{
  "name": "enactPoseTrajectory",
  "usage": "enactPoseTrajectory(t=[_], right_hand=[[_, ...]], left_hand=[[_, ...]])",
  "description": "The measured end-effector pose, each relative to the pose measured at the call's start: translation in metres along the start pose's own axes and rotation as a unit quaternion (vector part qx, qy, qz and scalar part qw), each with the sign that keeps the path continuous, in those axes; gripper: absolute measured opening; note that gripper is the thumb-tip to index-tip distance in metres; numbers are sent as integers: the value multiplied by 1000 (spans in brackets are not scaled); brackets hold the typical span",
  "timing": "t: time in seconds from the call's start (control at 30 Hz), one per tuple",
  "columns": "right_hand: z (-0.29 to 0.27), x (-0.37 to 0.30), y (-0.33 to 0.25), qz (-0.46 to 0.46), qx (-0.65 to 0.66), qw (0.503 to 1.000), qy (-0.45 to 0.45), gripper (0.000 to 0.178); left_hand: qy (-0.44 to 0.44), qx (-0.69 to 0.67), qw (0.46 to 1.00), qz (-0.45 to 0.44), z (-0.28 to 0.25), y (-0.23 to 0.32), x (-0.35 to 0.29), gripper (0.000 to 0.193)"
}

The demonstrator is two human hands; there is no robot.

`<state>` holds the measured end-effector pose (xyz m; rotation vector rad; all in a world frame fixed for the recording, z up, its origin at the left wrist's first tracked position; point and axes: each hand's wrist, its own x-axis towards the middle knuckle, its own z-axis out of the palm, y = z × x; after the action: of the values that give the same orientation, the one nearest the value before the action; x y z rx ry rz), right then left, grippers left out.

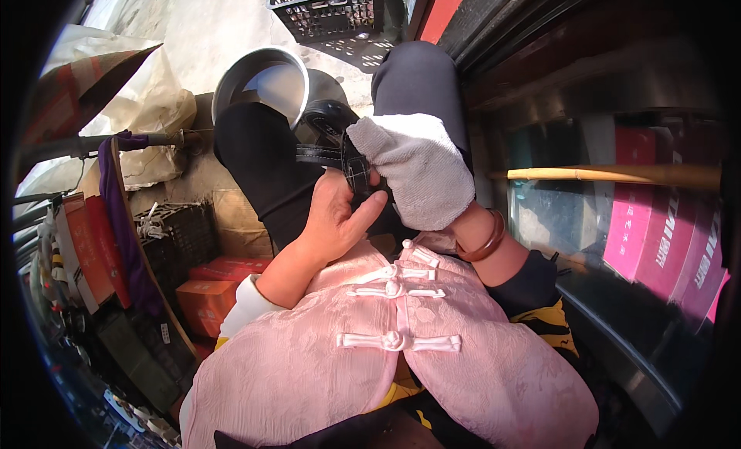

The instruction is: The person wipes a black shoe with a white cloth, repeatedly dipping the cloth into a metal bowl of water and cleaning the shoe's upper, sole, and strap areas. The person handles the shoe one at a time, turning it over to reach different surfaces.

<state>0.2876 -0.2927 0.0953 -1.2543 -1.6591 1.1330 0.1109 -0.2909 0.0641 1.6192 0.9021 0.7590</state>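
Observation:
A black strappy sandal (330, 153) with pale stitching is gripped by my left hand (336, 214), fingers closed around its straps and thumb pointing to the right. Over my right hand (466, 221) lies a light grey towelling cloth (421, 167), covering it to the wrist like a mitt. The cloth's left edge meets the sandal's straps. My right fingers are hidden beneath it, and a brown bangle (486, 237) rings that wrist. Both hands are above my lap, between my dark-trousered knees.
Beyond my left knee stands a round metal basin (262, 79). A black plastic crate (330, 15) sits farther off. Boxes (208, 306) and plastic sheeting (150, 102) crowd the left. At right, a bamboo pole (610, 175) crosses before a glass case with pink boxes (656, 233).

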Motion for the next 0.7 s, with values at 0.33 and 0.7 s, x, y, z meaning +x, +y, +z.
enactPoseTrajectory(t=[0.33,0.7], right_hand=[[-9,-2,19,-70,-312,947,22,57],[4,-12,15,-33,-28,998,38,38]], left_hand=[[19,49,998,21,2,15,4,17],[9,17,1000,24,10,9,0,18]])
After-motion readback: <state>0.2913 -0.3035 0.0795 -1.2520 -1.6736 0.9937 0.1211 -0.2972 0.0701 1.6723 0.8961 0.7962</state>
